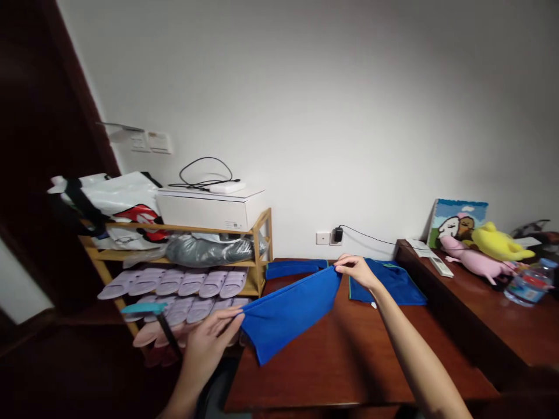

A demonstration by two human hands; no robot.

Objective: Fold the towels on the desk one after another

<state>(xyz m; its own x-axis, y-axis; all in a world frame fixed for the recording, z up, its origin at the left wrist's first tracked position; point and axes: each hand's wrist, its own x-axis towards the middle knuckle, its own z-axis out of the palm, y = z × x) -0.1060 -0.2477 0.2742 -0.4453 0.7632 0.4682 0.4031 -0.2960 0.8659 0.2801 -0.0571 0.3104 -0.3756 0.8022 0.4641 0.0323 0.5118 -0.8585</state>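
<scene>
A blue cloth is stretched between my two hands above the wooden table. My left hand pinches its near left corner between thumb and fingers. At the upper right corner, my right hand pinches the cloth the same way. The top edge runs nearly straight, slanting up to the right, while the lower part hangs down. Behind it, a folded blue strip of cloth lies along the table's back edge. To the right of my right hand lies another blue cloth with green edging.
A wooden shoe rack with rows of lilac slippers, a white box and a bag stands left. On the raised right surface are a pink plush toy, a yellow plush toy, a water bottle and a remote.
</scene>
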